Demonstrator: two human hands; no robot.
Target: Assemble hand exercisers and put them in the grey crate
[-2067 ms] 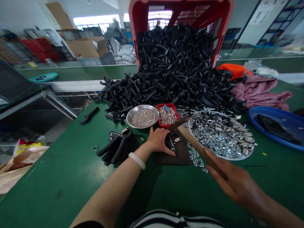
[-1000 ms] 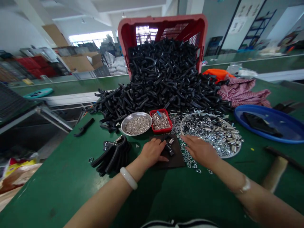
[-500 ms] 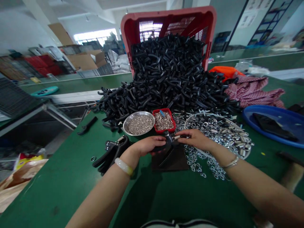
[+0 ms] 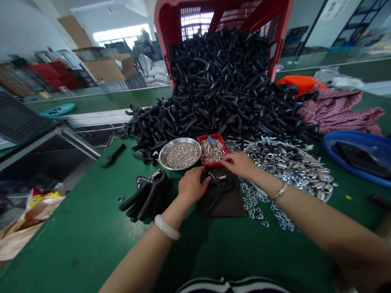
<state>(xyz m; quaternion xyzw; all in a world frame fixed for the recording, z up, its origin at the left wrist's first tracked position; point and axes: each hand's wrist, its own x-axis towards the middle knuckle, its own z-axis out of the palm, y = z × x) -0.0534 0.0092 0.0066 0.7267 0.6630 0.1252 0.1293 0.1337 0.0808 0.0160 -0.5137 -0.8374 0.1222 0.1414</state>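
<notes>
My left hand (image 4: 192, 185) grips the left side of a black two-handled piece with a coil spring (image 4: 222, 178). The piece lies on a dark flat pad (image 4: 227, 205), its two arms spread toward me. My right hand (image 4: 241, 165) is at the right front corner of a small red box (image 4: 211, 164) of small metal pins, its fingertips pinched together. Whatever they may hold is too small to make out. A metal bowl (image 4: 161, 159) of tiny metal parts stands left of the box. Similar black spring pieces (image 4: 148, 195) are grouped on the left.
A tipped red crate (image 4: 163, 49) spills a large heap of black handles (image 4: 220, 97) behind the bowls. Nuts (image 4: 252, 203) and metal sleeves lie on and around a round tray on the right. Further right is a blue tray (image 4: 332, 142). One ring (image 4: 121, 199) and one handle (image 4: 113, 156) lie left.
My right hand has left the spring piece and moved up to the red box. The piece now lies lower on the pad, with my left hand still on it. The view has shifted slightly.
</notes>
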